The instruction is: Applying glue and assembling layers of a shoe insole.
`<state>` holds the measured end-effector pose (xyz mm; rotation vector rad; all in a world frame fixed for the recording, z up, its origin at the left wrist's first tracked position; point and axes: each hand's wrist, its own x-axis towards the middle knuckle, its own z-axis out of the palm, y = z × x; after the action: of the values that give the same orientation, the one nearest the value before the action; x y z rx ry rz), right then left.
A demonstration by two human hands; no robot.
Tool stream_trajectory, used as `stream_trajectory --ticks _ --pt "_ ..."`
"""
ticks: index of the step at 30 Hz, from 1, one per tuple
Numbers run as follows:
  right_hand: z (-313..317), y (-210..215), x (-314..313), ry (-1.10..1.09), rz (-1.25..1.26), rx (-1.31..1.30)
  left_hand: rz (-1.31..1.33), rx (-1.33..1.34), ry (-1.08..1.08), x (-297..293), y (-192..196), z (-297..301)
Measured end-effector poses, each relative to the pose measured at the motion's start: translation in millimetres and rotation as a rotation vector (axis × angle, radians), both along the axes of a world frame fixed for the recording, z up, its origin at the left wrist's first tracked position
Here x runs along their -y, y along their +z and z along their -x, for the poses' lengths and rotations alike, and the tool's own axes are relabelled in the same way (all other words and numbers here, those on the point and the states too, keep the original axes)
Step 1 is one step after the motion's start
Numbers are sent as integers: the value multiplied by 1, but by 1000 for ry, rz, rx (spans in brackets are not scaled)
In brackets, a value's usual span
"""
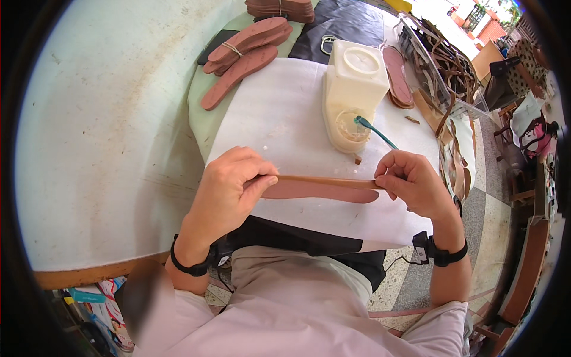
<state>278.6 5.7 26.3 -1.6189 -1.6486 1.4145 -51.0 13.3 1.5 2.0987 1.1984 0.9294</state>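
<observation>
A narrow tan leather strap [327, 181] is stretched level between my hands. My left hand [233, 178] pinches one end between thumb and fingers, and my right hand [411, 181] pinches the other. Just below the strap, a reddish-brown insole [321, 192] lies on the white sheet [262, 128]; the strap hides its far edge and my left hand covers one end. Beyond my hands stands a cream plastic glue container [357, 65] with an open round well in front. A teal-handled brush [377, 132] rests in that well.
Bundled insoles [247, 47] lie at the far left, with another stack [279, 9] behind. More insoles [397, 74] sit right of the container. A clear bin [446, 65] full of leather strips stands at the far right. Loose strips [457, 160] hang over the right edge.
</observation>
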Motion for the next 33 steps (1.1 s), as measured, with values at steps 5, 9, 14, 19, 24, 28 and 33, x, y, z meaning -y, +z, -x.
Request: stream_trajectory --ticks 5,9,14,19,24,28,33 --pt "-9 -15 4 -27 -15 -34 -7 -11 8 0 0 1" --pt "-13 -22 6 -49 -22 -56 14 8 14 0 1 -1" --pt "-12 -25 11 -75 -20 -23 56 20 34 1 2 -2" --pt "-12 -24 14 -62 -45 19 67 33 60 2 -1 -3" --pt "-10 -19 19 -86 -35 47 41 29 44 2 -1 -3" --pt "-12 -21 20 -99 -64 40 33 26 39 2 -1 -3" --pt "-13 -26 21 -124 -78 18 39 20 38 2 0 -2"
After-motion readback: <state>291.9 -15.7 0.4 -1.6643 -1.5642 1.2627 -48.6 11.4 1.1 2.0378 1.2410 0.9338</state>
